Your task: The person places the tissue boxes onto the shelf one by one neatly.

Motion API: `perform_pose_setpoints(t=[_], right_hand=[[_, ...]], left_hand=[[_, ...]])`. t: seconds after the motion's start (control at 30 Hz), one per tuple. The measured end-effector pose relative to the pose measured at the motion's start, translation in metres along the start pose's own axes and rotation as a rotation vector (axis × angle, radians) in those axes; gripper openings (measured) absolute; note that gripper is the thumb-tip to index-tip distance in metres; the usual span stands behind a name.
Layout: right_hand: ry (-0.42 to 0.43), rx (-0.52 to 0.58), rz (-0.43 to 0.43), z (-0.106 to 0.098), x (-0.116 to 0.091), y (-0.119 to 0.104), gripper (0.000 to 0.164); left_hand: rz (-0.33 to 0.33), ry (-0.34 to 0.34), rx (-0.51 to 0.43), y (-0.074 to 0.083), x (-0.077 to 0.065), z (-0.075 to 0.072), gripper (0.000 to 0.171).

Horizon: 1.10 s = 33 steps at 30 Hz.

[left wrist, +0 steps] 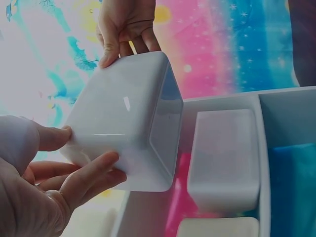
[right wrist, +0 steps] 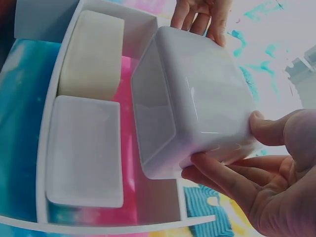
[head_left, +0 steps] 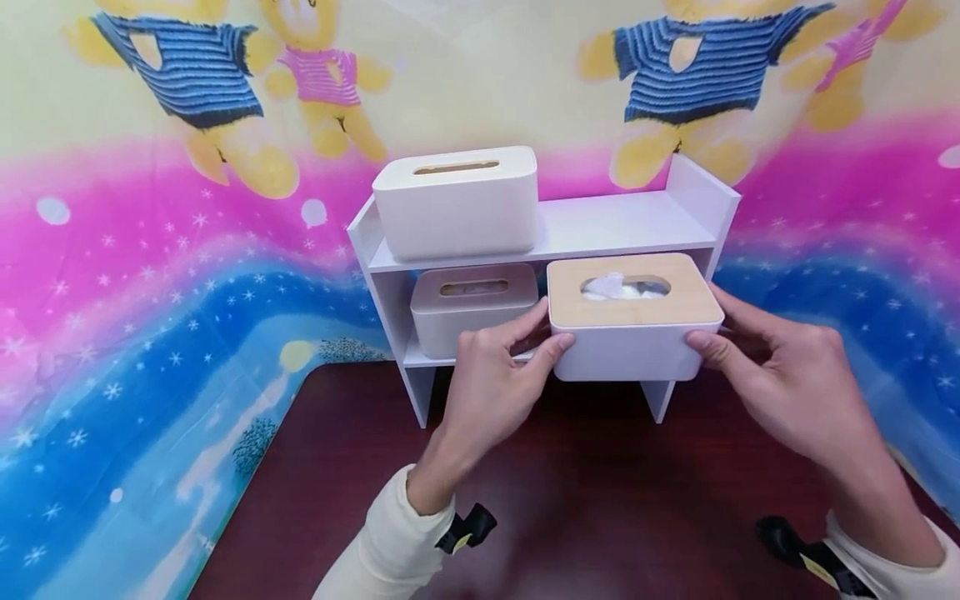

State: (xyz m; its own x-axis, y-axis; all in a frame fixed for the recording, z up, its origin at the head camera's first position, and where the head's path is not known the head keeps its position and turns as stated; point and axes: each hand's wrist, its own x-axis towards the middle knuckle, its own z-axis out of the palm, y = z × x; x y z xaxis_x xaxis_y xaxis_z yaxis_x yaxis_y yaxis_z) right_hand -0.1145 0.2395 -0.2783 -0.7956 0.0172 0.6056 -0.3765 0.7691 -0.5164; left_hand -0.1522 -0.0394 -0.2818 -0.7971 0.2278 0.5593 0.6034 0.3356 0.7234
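Observation:
Both hands hold a white tissue box (head_left: 628, 350) with a light wooden lid at its two ends, in front of the shelf and off it. White tissue shows in the lid's oval slot. My left hand (head_left: 491, 375) grips the left end, thumb on the front corner. At the right end my right hand (head_left: 787, 375) does likewise. A grey-white tissue box (head_left: 480, 308) stands on the lower shelf at left. Beside it, the wrist views show a second white box (right wrist: 84, 153), hidden behind the held box in the head view.
The white two-tier shelf (head_left: 622, 221) stands on a dark red-brown table (head_left: 562, 517). A larger cream-white tissue box (head_left: 457, 208) sits at the left of its top tier. Behind hangs a colourful cloth with bears (head_left: 187, 71).

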Motion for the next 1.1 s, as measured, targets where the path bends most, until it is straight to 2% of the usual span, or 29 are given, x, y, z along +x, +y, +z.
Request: perform_pose_setpoints(t=[0.23, 0.4, 0.53, 0.73, 0.9, 1.1], right_hand=[[0.01, -0.01, 0.034, -0.007, 0.014, -0.007, 0.063], [0.037, -0.012, 0.023, -0.012, 0.02, -0.009, 0.061], [0.035, -0.031, 0.054, -0.013, 0.026, -0.011, 0.059], [0.068, 0.031, 0.058, -0.021, 0.038, -0.016, 0.055], [0.077, 0.032, 0.125, -0.028, 0.05, -0.022, 0.054], [0.066, 0.043, 0.202, -0.029, 0.071, -0.028, 0.051]], left_hand=[[0.062, 0.029, 0.018, 0.011, 0.014, -0.006, 0.053], [0.061, 0.031, 0.046, 0.015, 0.022, -0.007, 0.054], [0.064, 0.04, 0.07, 0.018, 0.028, -0.007, 0.054], [0.115, 0.061, 0.064, 0.027, 0.042, -0.006, 0.052], [0.113, 0.07, 0.058, 0.035, 0.056, -0.006, 0.054], [0.092, 0.095, 0.045, 0.039, 0.072, -0.004, 0.052]])
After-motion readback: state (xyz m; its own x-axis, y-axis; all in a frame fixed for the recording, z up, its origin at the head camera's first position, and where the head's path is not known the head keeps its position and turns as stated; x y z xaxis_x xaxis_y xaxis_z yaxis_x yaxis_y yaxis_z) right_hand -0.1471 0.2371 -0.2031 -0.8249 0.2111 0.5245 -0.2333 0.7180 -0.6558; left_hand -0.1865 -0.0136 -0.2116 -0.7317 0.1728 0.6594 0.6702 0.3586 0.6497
